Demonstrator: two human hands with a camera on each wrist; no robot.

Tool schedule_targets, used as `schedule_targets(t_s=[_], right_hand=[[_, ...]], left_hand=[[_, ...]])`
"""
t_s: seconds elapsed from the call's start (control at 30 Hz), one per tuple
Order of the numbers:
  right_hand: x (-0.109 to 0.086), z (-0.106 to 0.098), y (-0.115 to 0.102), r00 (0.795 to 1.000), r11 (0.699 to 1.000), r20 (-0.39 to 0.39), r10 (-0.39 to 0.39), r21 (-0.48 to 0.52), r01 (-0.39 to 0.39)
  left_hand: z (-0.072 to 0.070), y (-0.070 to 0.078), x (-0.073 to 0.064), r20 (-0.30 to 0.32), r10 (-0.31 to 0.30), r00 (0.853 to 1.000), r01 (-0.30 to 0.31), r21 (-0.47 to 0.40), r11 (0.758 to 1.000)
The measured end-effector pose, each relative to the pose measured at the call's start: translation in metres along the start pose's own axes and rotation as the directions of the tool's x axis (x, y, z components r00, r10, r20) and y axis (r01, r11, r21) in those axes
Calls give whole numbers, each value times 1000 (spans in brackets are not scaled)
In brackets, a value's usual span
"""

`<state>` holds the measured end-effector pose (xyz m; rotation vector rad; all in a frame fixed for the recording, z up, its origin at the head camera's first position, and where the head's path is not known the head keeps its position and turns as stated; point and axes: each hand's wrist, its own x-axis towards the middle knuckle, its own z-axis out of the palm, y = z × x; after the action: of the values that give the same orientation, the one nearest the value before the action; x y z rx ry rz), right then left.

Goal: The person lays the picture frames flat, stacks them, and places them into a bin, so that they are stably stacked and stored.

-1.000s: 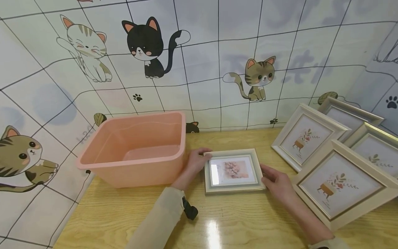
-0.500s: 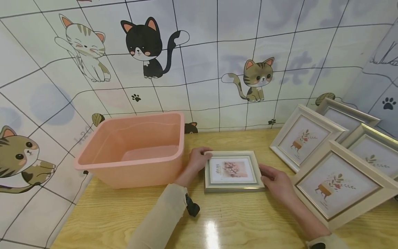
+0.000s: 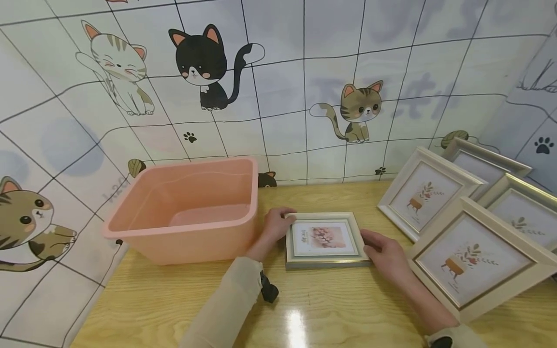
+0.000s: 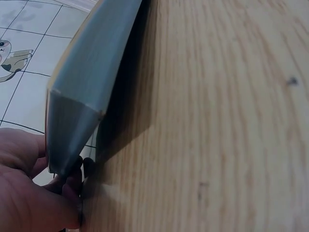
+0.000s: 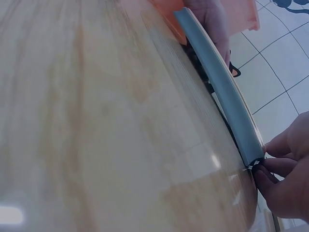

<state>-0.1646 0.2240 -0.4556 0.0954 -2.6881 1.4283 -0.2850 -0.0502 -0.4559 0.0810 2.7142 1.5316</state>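
A small picture frame with a cream border and a pink flower print lies almost flat just over the wooden table. My left hand pinches its left side, thumb on top and fingers underneath. On the opposite side, my right hand grips the right edge near the front corner. The left wrist view shows the frame's grey side with a dark gap and shadow below it. In the right wrist view, the fingers hold the corner from above and below.
Left of the frame stands a pink plastic tub, close to my left hand. Several larger frames stand at the right, the nearest frame beside my right forearm. Behind the table is a wall covering printed with cats.
The small frame has tilted a little, its front side showing more and the glare gone from its glass. Both hands keep their hold, the right shifting slightly left.
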Motion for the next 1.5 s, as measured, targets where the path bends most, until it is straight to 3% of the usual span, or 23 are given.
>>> schedule_targets(t_s=[0.63,0.93,1.03,1.2,1.5], right_hand=[[-6,1,0,999,1000,32,26,-10,-26],[-7,3,-1,999,999,39,29,37,-31],[-8,0,-2,999,1000,32,26,-5,-26],[-10,-16,-12,1000,998,29,0,-67,2],[-19,-64,-43,994,994,22,-111,-22,111]], left_hand=[[-4,1,-11,-36,11,999,-9,78,997],[-3,-3,-13,-64,27,998,-23,62,998],[-2,-5,-13,-64,41,997,-38,47,998],[-2,-9,-12,-70,48,996,-46,25,999],[-5,-13,-11,-79,64,995,-65,-6,998]])
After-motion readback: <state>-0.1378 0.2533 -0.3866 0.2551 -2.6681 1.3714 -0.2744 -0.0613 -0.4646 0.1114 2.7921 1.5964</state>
